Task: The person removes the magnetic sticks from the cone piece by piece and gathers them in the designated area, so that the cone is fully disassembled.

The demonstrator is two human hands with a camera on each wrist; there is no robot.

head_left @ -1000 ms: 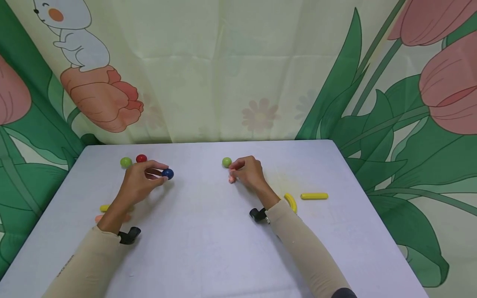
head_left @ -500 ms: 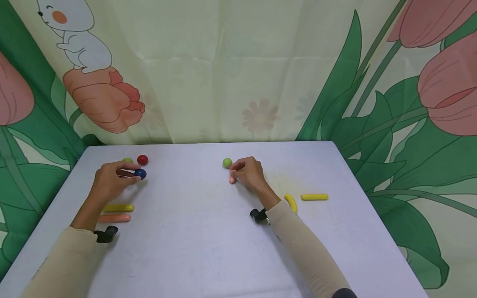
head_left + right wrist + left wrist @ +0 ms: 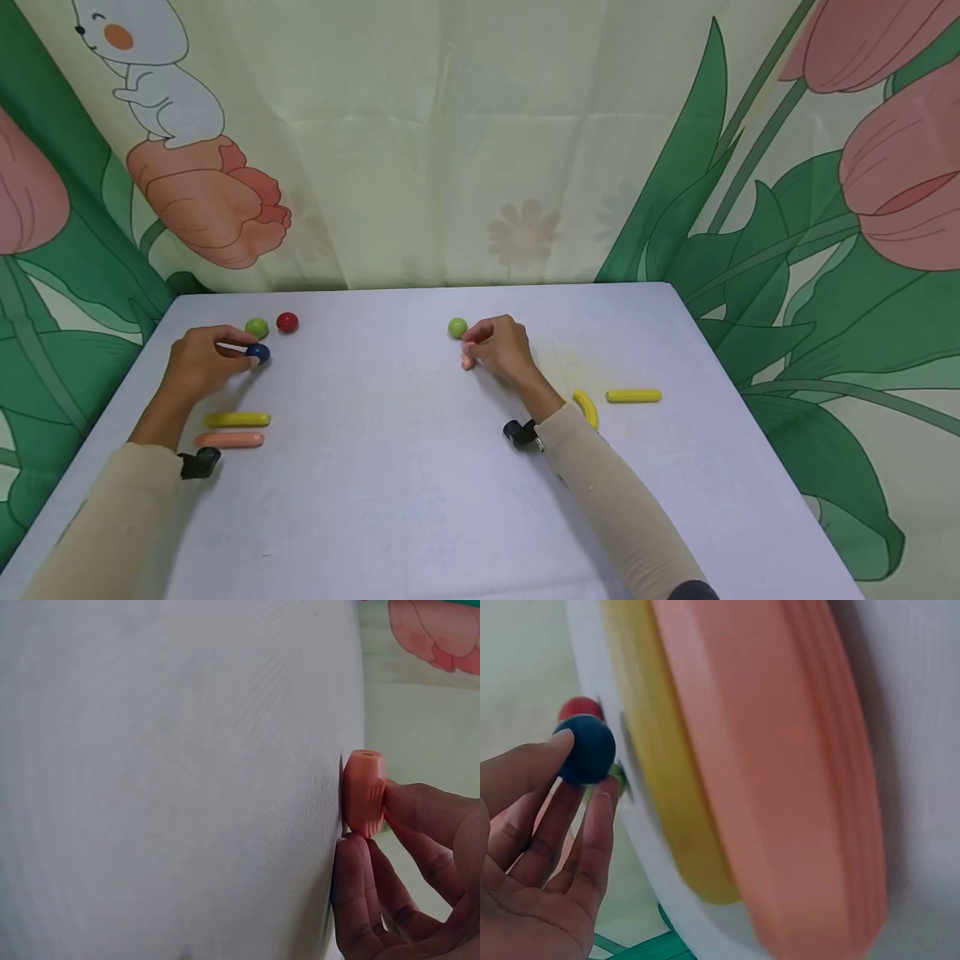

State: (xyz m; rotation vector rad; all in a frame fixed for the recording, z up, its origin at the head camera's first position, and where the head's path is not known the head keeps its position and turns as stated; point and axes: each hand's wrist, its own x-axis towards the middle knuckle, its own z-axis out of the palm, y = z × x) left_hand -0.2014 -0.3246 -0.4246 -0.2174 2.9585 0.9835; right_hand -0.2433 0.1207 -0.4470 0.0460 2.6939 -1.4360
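At the table's left, my left hand (image 3: 201, 362) pinches a dark blue ball (image 3: 258, 354) between thumb and fingertips. Just behind that ball are a light green ball (image 3: 257, 327) and a red ball (image 3: 287, 322). In the left wrist view the blue ball (image 3: 587, 750) sits at the fingertips, partly covering the red one. My right hand (image 3: 504, 348) pinches a small salmon-pink ridged piece (image 3: 468, 363) near the back middle. The right wrist view shows this piece (image 3: 365, 793) upright, close to the tabletop. Another light green ball (image 3: 457, 327) stands right behind the right fingertips.
A yellow stick (image 3: 237, 419) and a salmon-pink stick (image 3: 229, 440) lie side by side near the left forearm. By the right sleeve lie a curved yellow piece (image 3: 585, 409) and a straight yellow stick (image 3: 633, 396). A printed curtain (image 3: 420, 167) hangs behind the white table (image 3: 420, 500).
My left hand has carried the blue ball leftward, to just in front of the left green ball. The left yellow and salmon-pink sticks are now uncovered. My right hand has stayed in place.
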